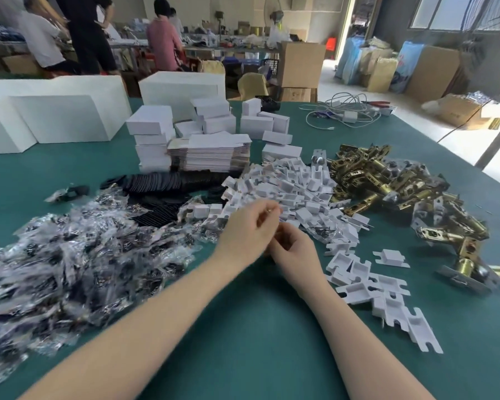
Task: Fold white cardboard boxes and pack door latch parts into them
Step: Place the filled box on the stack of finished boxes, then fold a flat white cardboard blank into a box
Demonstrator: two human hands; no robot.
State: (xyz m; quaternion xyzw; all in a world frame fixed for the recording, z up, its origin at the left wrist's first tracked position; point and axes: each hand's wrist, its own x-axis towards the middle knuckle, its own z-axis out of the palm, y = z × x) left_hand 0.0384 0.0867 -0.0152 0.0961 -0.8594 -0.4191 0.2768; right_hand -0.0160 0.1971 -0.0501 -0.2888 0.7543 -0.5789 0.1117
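- Hands are brought together over the green table (pixel 243 327), just in front of the heap of white plastic inserts (pixel 286 186).
- The left hand (pixel 247 226) is seen with fingers curled; a small, brassy-looking item (pixel 269 210) appears to be pinched at its fingertips, too small and blurred to be identified.
- The right hand (pixel 293 251) lies just beside and partly under the left, its fingers curled inward; whether anything is held in it cannot be told.
- Brass door latch parts (pixel 387 183) are piled to the right, touching the edge of the insert heap, with more latches trailing toward the near right edge.
- Loose inserts are scattered along the right forearm's side.
- Clear plastic bags (pixel 70 255) with dark contents are heaped on the left.
- Dark flat pieces (pixel 168 183) are spread between the bags and the inserts.
- A stack of flat white cardboard blanks (pixel 211 154) stands behind them, with folded white boxes (pixel 150 125) stacked beside and behind it.
- Large white cartons (pixel 58 116) are set at the far left.
- A tangle of white cables (pixel 341 111) lies at the far right of the table.
- People are seen standing at benches in the background.
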